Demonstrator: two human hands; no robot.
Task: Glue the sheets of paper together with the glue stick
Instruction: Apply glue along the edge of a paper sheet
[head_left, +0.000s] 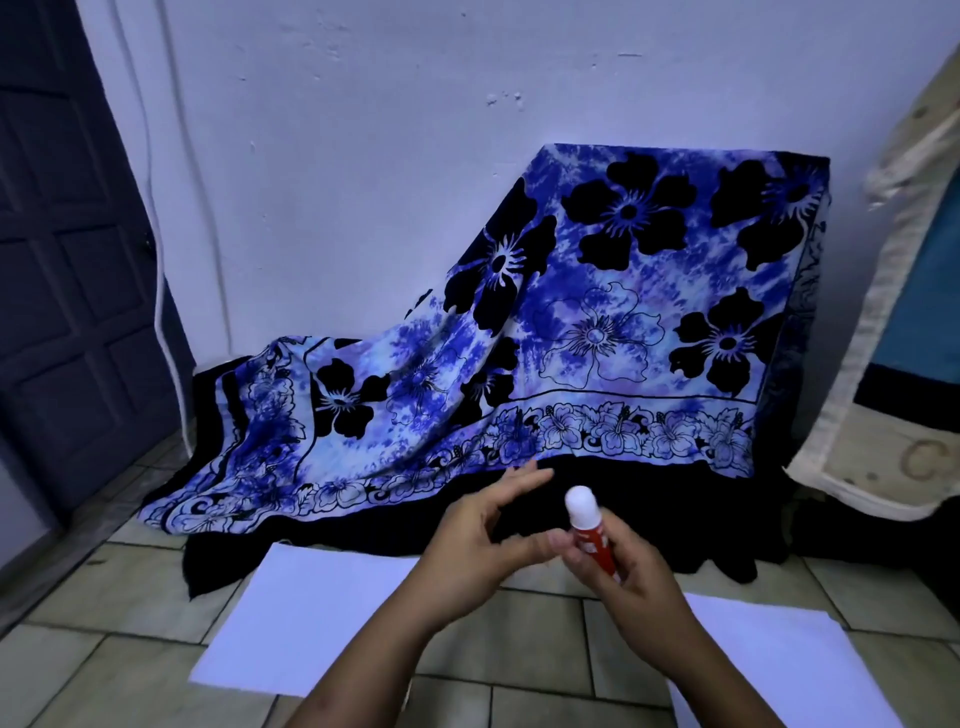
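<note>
Step in hand: readying the glue, no gluing yet, as I judge it. A dark panelled door (67, 260) bounds the far left. The beige tiled floor (130, 597) carries a flat white paper sheet on the left (311, 618), with its near corner under the left forearm. The left hand (478, 545) is raised above it, fingers (519, 483) loosely extended and gripping nothing, thumb at or touching the red plastic glue stick (589, 530); contact is unclear. The stick is held upright-tilted in the air between both sheets and has a white rounded top; cap or bared glue, cannot tell. The right hand (634, 597) has its fingers curled round the stick's lower body. A second white paper sheet on the right (779, 654) lies flat, well apart from the first with bare tile between them. Next move likely: uncap if capped, then bring the tip down onto one sheet, the free hand pinning the paper. Room: open floor around the sheets. The blue floral draped cloth (597, 322) closes off the far edge just behind the left sheet, and a pale padded cushion (893, 364) stands at the right.
</note>
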